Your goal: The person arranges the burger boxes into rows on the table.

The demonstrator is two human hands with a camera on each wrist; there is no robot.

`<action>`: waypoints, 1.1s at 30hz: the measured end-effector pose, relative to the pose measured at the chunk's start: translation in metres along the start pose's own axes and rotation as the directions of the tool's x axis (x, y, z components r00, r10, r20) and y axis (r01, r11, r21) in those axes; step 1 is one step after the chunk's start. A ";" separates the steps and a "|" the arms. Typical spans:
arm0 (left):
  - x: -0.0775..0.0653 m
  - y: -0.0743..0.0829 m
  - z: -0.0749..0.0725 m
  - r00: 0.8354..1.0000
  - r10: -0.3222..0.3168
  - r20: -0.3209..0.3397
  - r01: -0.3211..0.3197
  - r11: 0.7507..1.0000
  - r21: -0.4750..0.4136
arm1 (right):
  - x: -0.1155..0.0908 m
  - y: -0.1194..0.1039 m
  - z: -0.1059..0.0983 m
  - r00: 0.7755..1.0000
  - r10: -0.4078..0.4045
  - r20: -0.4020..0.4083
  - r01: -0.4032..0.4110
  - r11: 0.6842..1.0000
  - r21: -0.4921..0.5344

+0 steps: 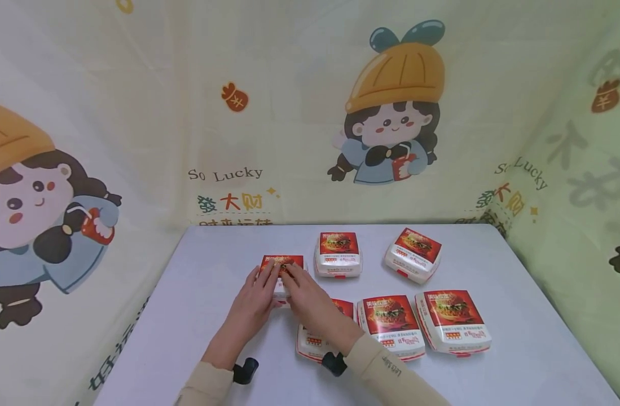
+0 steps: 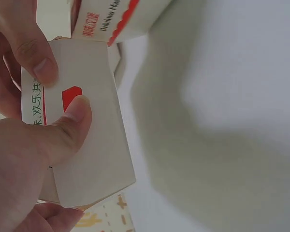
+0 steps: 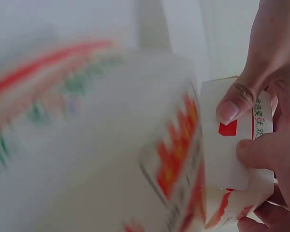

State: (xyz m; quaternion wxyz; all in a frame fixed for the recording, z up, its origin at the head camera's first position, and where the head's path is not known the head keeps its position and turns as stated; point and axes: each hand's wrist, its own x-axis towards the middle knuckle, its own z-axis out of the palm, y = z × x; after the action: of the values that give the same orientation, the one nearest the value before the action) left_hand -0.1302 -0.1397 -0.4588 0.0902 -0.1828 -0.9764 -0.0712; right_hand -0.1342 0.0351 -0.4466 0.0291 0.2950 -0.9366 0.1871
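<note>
box (image 2: 96, 154): left part of the table (image 1: 162, 316), likely light, crushable card, kinda slick
left hand (image 1: 254, 299): gripping it, thumb on front
right hand (image 1: 307, 293): same deal
best hold: both sides, gently

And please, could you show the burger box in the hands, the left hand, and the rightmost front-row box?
Held burger box (image 2: 100, 145): left wrist view, white panel.
Left hand (image 1: 255, 294): head view, back of hand.
Rightmost front-row box (image 1: 454, 318): head view, printed lid.

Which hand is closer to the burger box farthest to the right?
Right. The right hand is left of that box; the left hand is even farther left.
</note>
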 end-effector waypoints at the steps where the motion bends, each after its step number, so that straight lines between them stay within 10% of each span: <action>1: 0.003 0.001 0.000 1.000 0.003 0.002 -0.003 1.000 -0.001 | 0.001 0.002 -0.001 1.000 0.008 0.001 -0.008 1.000 0.011; 33: 0.069 0.041 0.009 0.991 0.064 0.116 -0.056 0.996 -0.070 | -0.009 0.053 -0.022 0.988 0.138 -0.070 -0.134 0.989 0.066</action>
State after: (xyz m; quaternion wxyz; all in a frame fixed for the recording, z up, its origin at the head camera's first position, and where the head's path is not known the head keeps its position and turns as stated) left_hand -0.1799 -0.0766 -0.4493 0.0281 -0.2190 -0.9711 -0.0901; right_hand -0.1583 0.0881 -0.4456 0.0418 0.2241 -0.9465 0.2282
